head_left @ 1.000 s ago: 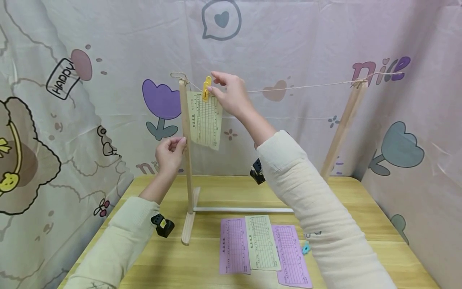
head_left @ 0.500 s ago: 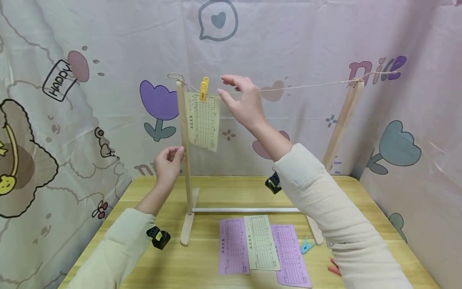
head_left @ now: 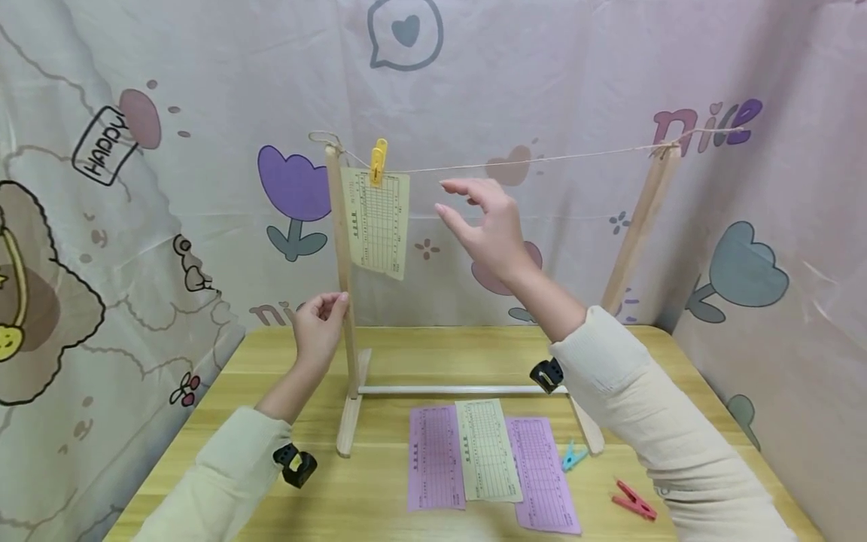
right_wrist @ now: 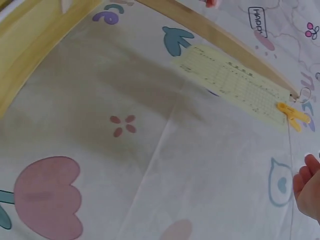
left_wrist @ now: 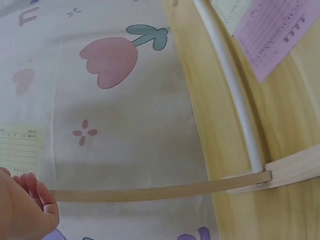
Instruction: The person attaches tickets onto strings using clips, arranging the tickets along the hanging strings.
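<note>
A yellow clothespin (head_left: 378, 162) clips a pale yellow printed slip (head_left: 376, 222) to a string (head_left: 535, 159), close to the left wooden post (head_left: 342, 226). To the right of the slip, my right hand (head_left: 494, 226) is in the air with thumb and fingers spread apart, holding nothing. My left hand (head_left: 317, 327) is raised at the left post, fingers loosely curled and thumb tip overlapping the post in the head view. The left wrist view has the same post (left_wrist: 140, 192) running out from beside the fingers. In the right wrist view the clothespin (right_wrist: 294, 115) sits on the slip's upper end.
On the table (head_left: 284, 421) lie a purple slip (head_left: 436, 459), a yellow-green slip (head_left: 489, 452) and another purple slip (head_left: 545, 474). A blue clothespin (head_left: 572, 456) and a red clothespin (head_left: 634, 500) lie to their right. A white rod (head_left: 460, 390) joins the posts; the right post (head_left: 640, 233) leans.
My right hand has come away from the yellow clothespin, moving right and down. My left hand has lowered along the post. The clipped slip stays hanging, and the red clothespin has come into view.
</note>
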The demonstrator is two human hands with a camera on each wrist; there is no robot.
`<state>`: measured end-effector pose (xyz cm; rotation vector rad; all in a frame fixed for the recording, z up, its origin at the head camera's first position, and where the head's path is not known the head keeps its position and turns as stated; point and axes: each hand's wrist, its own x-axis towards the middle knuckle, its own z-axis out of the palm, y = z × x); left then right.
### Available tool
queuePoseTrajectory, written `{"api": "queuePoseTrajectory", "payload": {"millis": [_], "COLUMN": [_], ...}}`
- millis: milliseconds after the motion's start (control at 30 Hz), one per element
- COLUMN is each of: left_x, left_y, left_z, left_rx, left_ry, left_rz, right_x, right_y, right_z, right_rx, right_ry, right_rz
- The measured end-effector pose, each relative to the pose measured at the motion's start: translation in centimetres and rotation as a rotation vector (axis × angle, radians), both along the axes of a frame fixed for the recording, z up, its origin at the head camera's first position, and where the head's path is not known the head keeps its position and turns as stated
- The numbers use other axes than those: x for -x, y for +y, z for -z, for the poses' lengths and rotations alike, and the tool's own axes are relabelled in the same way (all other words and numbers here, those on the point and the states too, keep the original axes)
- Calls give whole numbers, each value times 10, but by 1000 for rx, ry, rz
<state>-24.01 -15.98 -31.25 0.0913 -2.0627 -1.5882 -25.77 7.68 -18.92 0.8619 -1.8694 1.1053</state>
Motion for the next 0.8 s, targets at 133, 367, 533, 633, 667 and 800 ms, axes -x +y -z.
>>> {"api": "queuePoseTrajectory", "payload": {"millis": [133,367,533,633,667,800], "left_x": [-3,-5,-8,-10,-11,-14], "left_y": [0,0,3,5,5,7], "left_z": [6,17,26,30,32,40], "left_rx": [14,31,61,86,93,118], "left_ry": [-14,-7,-51,-53,-58,-90], "left_rz": [-10,1,5,-3,-6,-4], "right_x": [-3,-7,-11,-14,-15,-18], "right_y": [7,16,24,29,31,38], "right_z": [16,44,58,68,72,90], "right_rx": [-39,-107,-125,-125,-126,-137], "right_ry": [-36,-49,-36,-50,-60,-102], "right_rz": [0,24,25,27,30,45]}}
